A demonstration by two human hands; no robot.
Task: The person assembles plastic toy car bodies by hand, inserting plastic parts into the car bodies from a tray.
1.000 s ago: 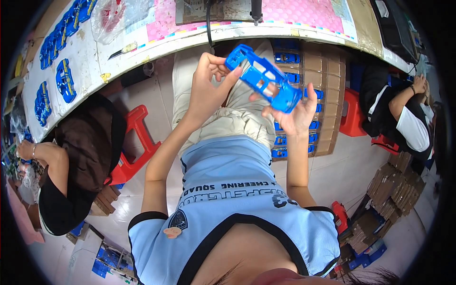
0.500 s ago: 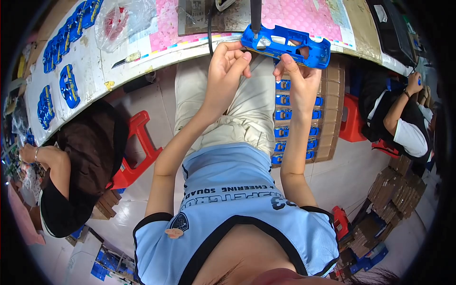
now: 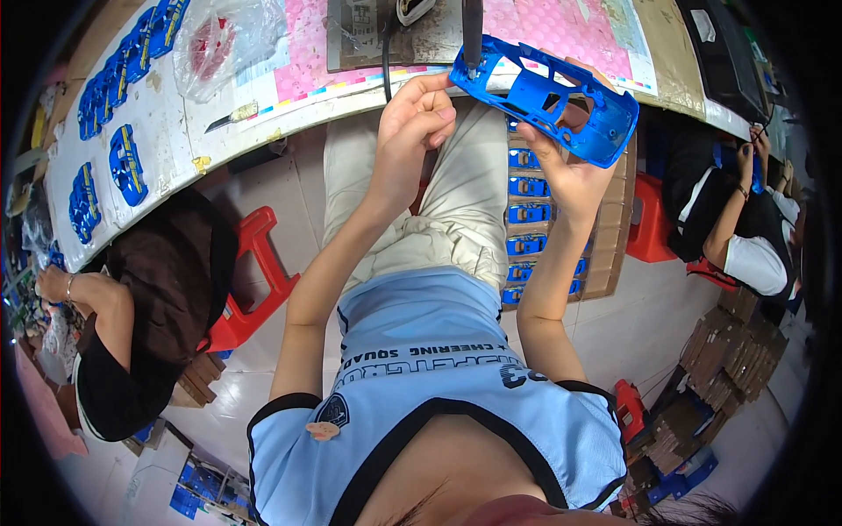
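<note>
A blue plastic toy car body (image 3: 537, 98), hollow with window openings, is tilted over the table's near edge. My right hand (image 3: 574, 171) grips its right end, thumb on the near side and the other fingers partly hidden behind it. My left hand (image 3: 412, 123) has curled fingers, and its index fingertip is against the body's left end; the thumb sits apart from the shell. A dark upright rod tool (image 3: 472, 35) comes down from above, its tip at the inside of the shell's left end.
On the white table (image 3: 180, 153) lie several blue car bodies (image 3: 127, 162), a craft knife (image 3: 232, 116) and a clear plastic bag (image 3: 215, 44). A cardboard tray (image 3: 605, 237) of blue cars is beside my right thigh. People sit on red stools (image 3: 254, 280) at both sides.
The car body has turned, its right end swinging down and nearer to me with my right hand. Its left end stays at the rod tip, and my left hand has shifted slightly left.
</note>
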